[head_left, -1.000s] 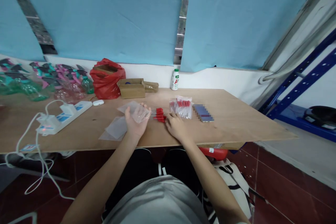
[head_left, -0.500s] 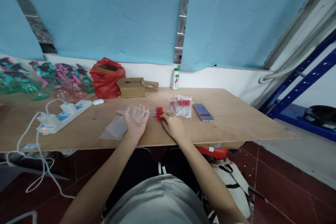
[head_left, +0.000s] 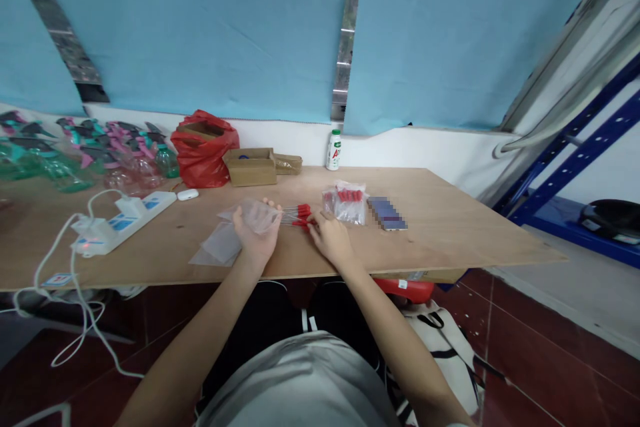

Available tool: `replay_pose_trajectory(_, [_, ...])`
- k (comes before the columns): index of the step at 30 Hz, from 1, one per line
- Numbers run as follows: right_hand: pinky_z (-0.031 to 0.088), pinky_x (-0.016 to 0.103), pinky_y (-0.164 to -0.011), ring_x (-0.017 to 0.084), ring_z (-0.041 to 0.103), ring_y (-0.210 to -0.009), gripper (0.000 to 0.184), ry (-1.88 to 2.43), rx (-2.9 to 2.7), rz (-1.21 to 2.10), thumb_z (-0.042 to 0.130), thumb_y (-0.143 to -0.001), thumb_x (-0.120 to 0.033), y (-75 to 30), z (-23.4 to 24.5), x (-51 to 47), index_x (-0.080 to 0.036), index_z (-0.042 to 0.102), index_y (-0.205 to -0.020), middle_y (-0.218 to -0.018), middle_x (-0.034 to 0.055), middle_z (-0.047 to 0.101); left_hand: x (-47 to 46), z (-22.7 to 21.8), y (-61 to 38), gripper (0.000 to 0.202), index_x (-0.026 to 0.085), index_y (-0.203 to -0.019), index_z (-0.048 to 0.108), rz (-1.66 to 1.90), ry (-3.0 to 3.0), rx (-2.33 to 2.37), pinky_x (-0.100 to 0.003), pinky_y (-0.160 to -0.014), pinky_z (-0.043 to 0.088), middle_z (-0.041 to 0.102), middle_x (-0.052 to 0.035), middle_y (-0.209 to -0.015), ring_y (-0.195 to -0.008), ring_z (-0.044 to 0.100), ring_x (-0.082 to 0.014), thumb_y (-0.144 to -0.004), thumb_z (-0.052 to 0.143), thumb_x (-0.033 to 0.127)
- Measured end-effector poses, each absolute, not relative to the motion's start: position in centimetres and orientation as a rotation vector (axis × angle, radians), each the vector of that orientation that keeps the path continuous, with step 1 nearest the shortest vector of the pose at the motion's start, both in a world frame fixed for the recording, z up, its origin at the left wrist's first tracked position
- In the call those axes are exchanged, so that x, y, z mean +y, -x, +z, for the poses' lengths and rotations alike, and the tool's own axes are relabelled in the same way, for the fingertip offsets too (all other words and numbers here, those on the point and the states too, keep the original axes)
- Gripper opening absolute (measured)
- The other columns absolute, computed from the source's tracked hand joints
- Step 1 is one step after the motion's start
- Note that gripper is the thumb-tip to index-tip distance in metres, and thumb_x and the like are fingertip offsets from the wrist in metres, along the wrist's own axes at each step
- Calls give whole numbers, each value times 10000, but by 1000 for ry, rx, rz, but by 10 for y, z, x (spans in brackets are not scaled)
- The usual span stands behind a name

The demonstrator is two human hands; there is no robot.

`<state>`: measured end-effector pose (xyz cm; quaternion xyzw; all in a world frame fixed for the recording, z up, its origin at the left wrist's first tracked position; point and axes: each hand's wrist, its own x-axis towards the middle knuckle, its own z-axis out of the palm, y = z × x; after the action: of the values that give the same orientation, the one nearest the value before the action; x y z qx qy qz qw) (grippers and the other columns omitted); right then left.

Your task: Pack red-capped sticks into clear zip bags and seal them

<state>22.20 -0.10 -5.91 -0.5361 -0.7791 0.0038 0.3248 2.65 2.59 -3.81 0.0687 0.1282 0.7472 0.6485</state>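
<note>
My left hand (head_left: 260, 240) is palm up with its fingers curled round a clear plastic bag (head_left: 255, 215). Just right of it, several slim red-handled tools with thin metal shafts (head_left: 303, 211) lie side by side on the table, shafts pointing left; their exact kind is too small to make out. Over their handle ends is my right hand (head_left: 330, 238), fingers bent and closed at the red handles. Beneath and left of my left hand lie more flat clear plastic bags (head_left: 220, 245). To the right of my right hand, filled clear bags (head_left: 350, 207) show red handles inside.
A phone (head_left: 387, 213) lies right of the filled bags. Behind stand a white bottle (head_left: 333, 150), a cardboard box (head_left: 250, 168) and a red plastic bag (head_left: 207, 153). A power strip (head_left: 127, 220) with cables and several spray bottles (head_left: 115, 170) occupy the left.
My left hand and its plastic bag have shifted slightly left. My right hand stays at the red handles, almost unmoved.
</note>
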Motion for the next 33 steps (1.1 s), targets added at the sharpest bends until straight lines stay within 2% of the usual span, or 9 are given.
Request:
replay_pose_trajectory(5, [494,316,-786,242,727,-915,211,1439,-1949,92,527,-1109,-255,-223,-61,1,-219,693,-1236,-1070,94,784,27,-40,-27,363,201,-946,646,1711,-136,302,-394,-872,631,710,-85,-914,-842,710,-207,-1043,469,503])
replay_pose_trajectory(8, [504,302,-768,210,715,-832,202,1277,-1780,198,519,-1084,-268,-225,-61,3,-210,681,-1191,-1002,63,786,28,-40,-26,364,207,-971,637,1721,-92,328,-389,-864,640,707,-90,-933,-861,713,-209,-1046,473,523])
replay_pose_trajectory(14, [536,315,-751,192,674,-778,178,1062,-1466,184,532,-1009,-288,-230,-56,-5,-214,682,-1069,-912,40,736,29,-40,-24,438,199,-1010,619,1717,-50,334,-382,-848,650,696,-97,-960,-866,711,-207,-1054,440,597])
replay_pose_trajectory(22, [543,331,-744,173,623,-714,192,885,-1657,149,578,-1026,-321,-226,-51,-16,-226,734,-1085,-907,40,720,28,-40,-27,372,198,-966,639,1685,-106,305,-411,-891,642,714,-98,-948,-878,723,-218,-1038,490,531])
replay_pose_trajectory(26, [561,336,-793,182,655,-771,192,855,-1822,195,588,-1047,-311,-223,-51,-17,-233,751,-1112,-941,47,743,23,-38,-32,337,187,-975,678,1626,-216,248,-444,-934,630,733,-101,-961,-881,728,-225,-1028,519,480])
replay_pose_trajectory(30, [559,310,-823,187,694,-854,197,864,-1954,233,634,-1063,-344,-222,-55,-14,-243,745,-1190,-1045,49,780,18,-34,-37,336,174,-1020,707,1550,-293,240,-445,-913,633,747,-113,-969,-876,734,-240,-1049,502,439])
replay_pose_trajectory(33, [550,299,-853,188,712,-892,184,891,-1999,204,671,-1070,-399,-222,-59,-13,-246,755,-1130,-1092,50,789,15,-32,-41,338,161,-1050,722,1477,-351,263,-430,-869,639,758,-120,-972,-868,740,-249,-1063,475,392])
